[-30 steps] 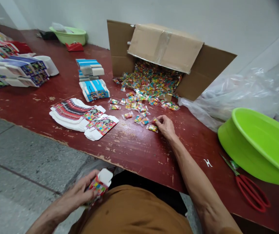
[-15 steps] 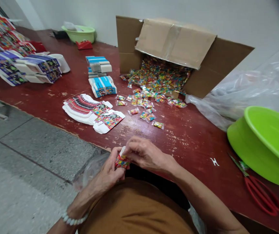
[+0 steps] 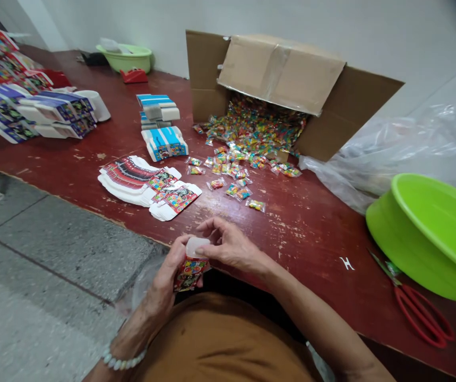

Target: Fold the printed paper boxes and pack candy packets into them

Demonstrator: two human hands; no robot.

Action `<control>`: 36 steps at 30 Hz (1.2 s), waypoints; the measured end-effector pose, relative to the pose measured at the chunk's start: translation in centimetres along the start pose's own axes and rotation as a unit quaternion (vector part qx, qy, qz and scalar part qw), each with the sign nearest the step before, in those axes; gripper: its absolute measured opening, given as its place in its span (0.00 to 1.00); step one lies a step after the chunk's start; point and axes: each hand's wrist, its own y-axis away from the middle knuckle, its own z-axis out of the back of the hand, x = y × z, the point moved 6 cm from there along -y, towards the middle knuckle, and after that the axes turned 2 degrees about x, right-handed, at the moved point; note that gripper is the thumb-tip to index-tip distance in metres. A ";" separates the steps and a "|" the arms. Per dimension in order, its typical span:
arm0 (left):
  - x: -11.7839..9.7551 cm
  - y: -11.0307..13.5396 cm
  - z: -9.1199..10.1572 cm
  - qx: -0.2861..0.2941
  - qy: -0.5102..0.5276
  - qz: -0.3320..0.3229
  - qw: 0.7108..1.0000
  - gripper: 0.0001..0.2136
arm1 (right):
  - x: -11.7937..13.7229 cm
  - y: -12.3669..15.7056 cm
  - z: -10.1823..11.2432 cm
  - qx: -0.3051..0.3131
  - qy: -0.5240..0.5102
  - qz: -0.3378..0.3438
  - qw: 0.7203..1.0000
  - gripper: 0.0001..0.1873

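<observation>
Between the 2 hands, a small printed cardboard box (image 3: 190, 274) stands nearly upright, its long axis tilted toward the right hand (image 3: 231, 250), whose curved fingers (image 3: 212, 224) arch over its white end flap (image 3: 198, 246) while the left hand (image 3: 166, 278) grips its lower body.

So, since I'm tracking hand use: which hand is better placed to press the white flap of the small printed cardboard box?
Probably the right hand: its fingers curve just above the white flap. The left hand is wrapped around the printed box body, holding it.
</observation>
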 end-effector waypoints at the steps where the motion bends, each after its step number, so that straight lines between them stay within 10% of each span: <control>1: -0.1 0.0 -0.1 -0.001 -0.007 0.003 1.000 0.19 | -0.1 0.1 -0.3 0.010 -0.020 -0.010 1.000 0.23; 7: 0.3 0.0 -0.3 -0.014 0.077 0.070 0.994 0.25 | -1.1 1.0 -0.6 0.046 -0.211 -0.059 0.975 0.24; 12: 0.6 -0.1 -0.5 -0.019 0.087 0.048 0.995 0.24 | -2.0 0.7 -1.5 0.060 -0.137 -0.050 0.987 0.19; 20: -0.8 0.0 -1.0 -0.005 0.161 0.111 0.981 0.26 | 1.9 1.9 -1.5 -0.005 0.151 0.233 0.961 0.09; 28: -0.5 0.0 -0.3 -0.015 0.106 0.026 0.994 0.31 | -1.8 0.6 -2.1 0.027 -0.136 -0.036 0.990 0.16; 36: -0.7 -0.5 0.2 -0.042 0.109 0.046 0.992 0.28 | 1.6 1.9 -1.9 0.020 0.133 0.260 0.956 0.05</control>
